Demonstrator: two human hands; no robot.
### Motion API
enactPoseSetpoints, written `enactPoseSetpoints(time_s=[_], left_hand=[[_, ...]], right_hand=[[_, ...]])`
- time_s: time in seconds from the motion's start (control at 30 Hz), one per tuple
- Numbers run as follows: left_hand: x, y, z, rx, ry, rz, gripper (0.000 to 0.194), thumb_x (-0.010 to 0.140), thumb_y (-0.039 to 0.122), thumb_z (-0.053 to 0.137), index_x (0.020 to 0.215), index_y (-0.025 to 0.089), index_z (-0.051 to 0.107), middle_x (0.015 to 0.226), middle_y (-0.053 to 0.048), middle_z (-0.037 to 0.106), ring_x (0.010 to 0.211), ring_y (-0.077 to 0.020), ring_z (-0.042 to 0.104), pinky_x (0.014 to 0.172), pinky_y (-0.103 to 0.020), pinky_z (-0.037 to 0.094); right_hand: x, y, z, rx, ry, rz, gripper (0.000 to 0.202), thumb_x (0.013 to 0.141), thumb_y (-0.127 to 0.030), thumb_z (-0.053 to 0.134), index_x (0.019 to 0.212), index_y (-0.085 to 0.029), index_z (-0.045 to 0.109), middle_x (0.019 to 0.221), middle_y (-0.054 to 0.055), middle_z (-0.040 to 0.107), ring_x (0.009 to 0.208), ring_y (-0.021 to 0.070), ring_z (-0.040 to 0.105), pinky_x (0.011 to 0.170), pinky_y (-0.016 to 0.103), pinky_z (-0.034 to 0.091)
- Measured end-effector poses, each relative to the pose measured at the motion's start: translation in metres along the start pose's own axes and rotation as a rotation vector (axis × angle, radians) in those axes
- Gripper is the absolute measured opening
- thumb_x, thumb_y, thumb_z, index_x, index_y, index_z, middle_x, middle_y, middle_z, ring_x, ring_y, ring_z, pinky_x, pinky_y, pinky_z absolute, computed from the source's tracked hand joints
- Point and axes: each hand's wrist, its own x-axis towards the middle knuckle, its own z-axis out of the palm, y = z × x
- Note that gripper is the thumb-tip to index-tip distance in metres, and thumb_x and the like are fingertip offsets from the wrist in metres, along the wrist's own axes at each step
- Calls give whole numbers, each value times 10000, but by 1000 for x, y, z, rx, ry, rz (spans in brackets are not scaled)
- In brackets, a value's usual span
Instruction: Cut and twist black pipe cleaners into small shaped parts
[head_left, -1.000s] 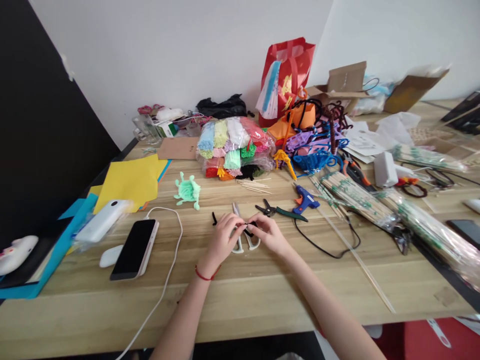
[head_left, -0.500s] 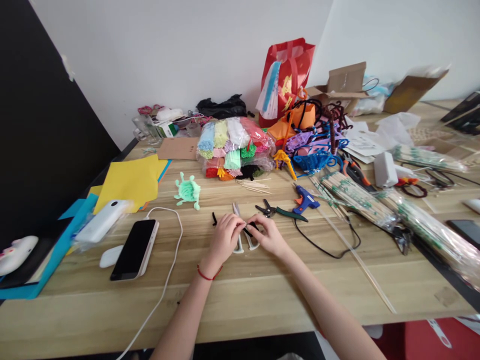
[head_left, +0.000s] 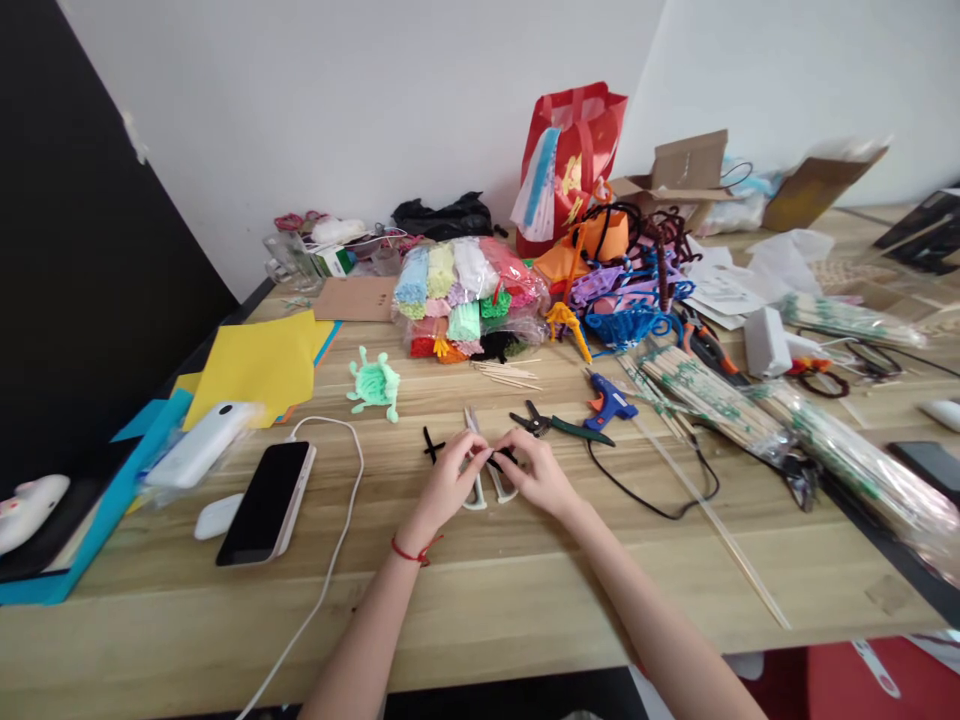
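My left hand (head_left: 455, 473) and my right hand (head_left: 534, 473) meet above the table, fingertips pinched together on a short black pipe cleaner (head_left: 507, 455), most of it hidden by the fingers. Beneath them lies a pair of scissors (head_left: 480, 492) with pale handles, blades pointing away. Just left of my left hand is a small crossed black pipe-cleaner piece (head_left: 432, 446). A mint-green fuzzy figure (head_left: 374, 384) with knobbed limbs sits farther back. Beyond my right hand are green-handled cutters (head_left: 574, 428) and a blue glue gun (head_left: 611, 400).
Bagged bundles of coloured pipe cleaners (head_left: 465, 300) lie at the back, with loose wooden sticks (head_left: 506, 376) before them. Packs of sticks (head_left: 716, 400) fill the right side. At left are a phone (head_left: 266, 505), a white cable (head_left: 343, 540) and yellow paper (head_left: 255, 365).
My left hand's fingers have shifted slightly, and more of the crossed black piece shows beside it. Both hands stay together at the black pipe cleaner. The view has moved a little.
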Motion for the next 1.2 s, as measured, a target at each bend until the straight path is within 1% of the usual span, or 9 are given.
enactPoseSetpoints(time_s=[0.1,0.17,0.37,0.53,0.7,0.9,1.0,1.1,1.2], left_hand=[[0,4,-3,125,42,135,135,896,274,463,853,191,561,861,-41,579,879,-174,519,819,-310,413],[0,4,-4,184,76,215,108,885,254,492,893,197,583,879,-45,592,880,-175,525,824,-321,417],[-3,0,-4,295,195,372,103,862,221,541,921,220,626,831,-30,611,808,-155,544,779,-310,428],[-7,-1,-4,380,237,423,82,864,211,539,903,218,610,858,-26,619,809,-149,540,770,-296,420],[-6,1,-1,420,158,391,119,906,207,447,895,200,565,871,-40,605,812,-164,518,768,-310,411],[-3,3,5,381,166,234,169,927,238,386,828,192,515,849,-43,583,829,-179,504,771,-320,400],[-3,3,7,399,175,192,163,925,237,391,818,194,507,829,-35,583,821,-180,505,766,-322,387],[-3,4,8,419,167,188,169,928,230,376,818,196,500,829,-32,582,821,-182,504,768,-322,382],[-3,4,6,458,133,200,178,932,217,345,830,193,489,874,-43,580,834,-187,492,778,-327,382]], right_hand=[[2,3,1,294,-9,231,153,796,-321,595,802,-169,609,747,23,605,685,154,545,638,276,418],[3,4,0,479,-18,330,168,757,-329,633,775,-163,619,683,2,588,625,135,528,597,260,401],[5,3,0,808,-81,450,138,693,-280,682,719,-147,661,603,-5,583,589,117,520,615,250,398],[3,6,5,989,-106,528,135,644,-258,719,717,-151,677,614,-4,590,591,107,510,605,233,382],[3,8,9,930,-86,495,173,652,-298,729,741,-163,668,640,-7,586,591,108,498,590,235,376],[3,4,11,563,70,298,178,719,-341,679,774,-179,628,736,10,611,676,139,537,658,267,412],[1,3,12,437,86,237,179,760,-357,636,796,-183,614,788,25,623,742,160,560,711,287,427],[0,4,14,390,92,233,197,763,-375,629,797,-182,612,791,28,620,755,165,561,725,291,431],[1,5,15,471,82,324,248,729,-410,656,794,-174,615,719,11,593,660,143,532,627,264,422]])
